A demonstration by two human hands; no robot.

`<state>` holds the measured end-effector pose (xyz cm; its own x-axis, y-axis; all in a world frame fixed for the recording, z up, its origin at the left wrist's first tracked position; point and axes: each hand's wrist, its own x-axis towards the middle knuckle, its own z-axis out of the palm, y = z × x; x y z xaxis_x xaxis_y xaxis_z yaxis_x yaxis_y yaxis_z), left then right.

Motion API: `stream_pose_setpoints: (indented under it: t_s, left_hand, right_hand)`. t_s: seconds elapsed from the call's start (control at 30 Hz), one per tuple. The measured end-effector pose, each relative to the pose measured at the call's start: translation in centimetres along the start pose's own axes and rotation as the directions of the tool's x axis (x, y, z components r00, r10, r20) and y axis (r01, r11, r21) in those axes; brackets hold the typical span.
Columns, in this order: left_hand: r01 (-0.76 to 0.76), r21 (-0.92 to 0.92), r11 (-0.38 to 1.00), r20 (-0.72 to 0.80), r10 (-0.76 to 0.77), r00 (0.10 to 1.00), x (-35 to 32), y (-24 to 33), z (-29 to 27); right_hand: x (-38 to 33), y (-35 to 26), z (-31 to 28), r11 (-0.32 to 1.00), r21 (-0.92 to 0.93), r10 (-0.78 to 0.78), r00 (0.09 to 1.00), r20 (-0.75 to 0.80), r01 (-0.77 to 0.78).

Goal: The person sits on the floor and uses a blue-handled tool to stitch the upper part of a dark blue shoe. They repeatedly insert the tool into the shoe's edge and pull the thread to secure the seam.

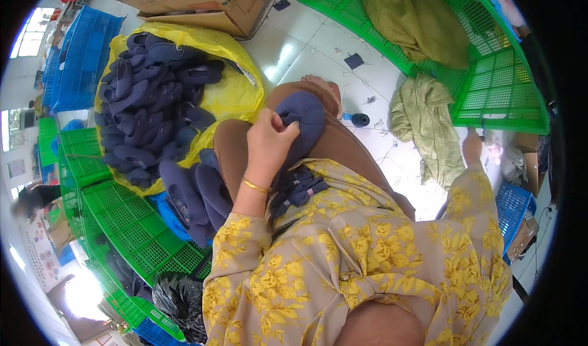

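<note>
A navy fabric slipper [312, 119] rests on my brown-trousered lap. My left hand [269, 139] is closed on its upper near the opening, thumb and fingers pinched together. My right arm reaches far out to the right, where my right hand [471, 148] is beside the near edge of a green crate [520, 122]; its fingers are too small and hidden to make out. Small navy bow-like fabric pieces [299, 190] lie in my lap against my patterned top. More navy slippers [190, 196] lean together at my left thigh.
A yellow sack [236, 104] full of navy slippers stands ahead on the left, with a cardboard box [196, 3] beyond it. Green crates [131, 223] line my left side. An olive sack [422, 122] and a small dark bottle [360, 120] lie on the tiled floor.
</note>
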<state>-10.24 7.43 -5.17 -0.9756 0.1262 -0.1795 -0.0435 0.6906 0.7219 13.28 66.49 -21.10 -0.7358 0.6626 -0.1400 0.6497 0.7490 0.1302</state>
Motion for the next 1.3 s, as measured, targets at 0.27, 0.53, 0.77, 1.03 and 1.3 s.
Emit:
stream_pose_setpoints:
  t_s: [0.27, 0.53, 0.77, 1.03, 1.3]
  left_hand:
    - [-0.126, 0.032, 0.992, 0.391, 0.103, 0.915, -10.0, 1.0, -9.9]
    - [0.078, -0.244, 0.967, 0.76, 0.141, 0.635, -17.5, 1.3, -13.2]
    - [0.158, -0.315, 0.936, 0.732, 0.134, 0.668, -18.7, 3.0, -13.3]
    - [0.644, -0.339, 0.686, 0.897, 0.029, 0.441, -17.3, 5.2, -14.7]
    - [0.108, -0.4, 0.91, 0.879, 0.348, 0.327, -14.3, 5.2, -11.4]
  right_hand:
    - [-6.9, -17.7, -6.3, 0.84, 0.488, -0.209, 0.971, -0.116, 0.239]
    - [-9.6, -23.8, -8.5, 0.707, 0.629, -0.376, 0.925, -0.054, 0.324]
    - [-10.5, -24.0, -7.1, 0.691, 0.628, -0.4, 0.913, -0.08, 0.358]
    - [-11.1, -23.4, -6.4, 0.676, 0.638, -0.427, 0.902, -0.069, 0.369]
    - [-12.0, -25.0, -7.9, 0.676, 0.638, -0.431, 0.9, -0.064, 0.369]
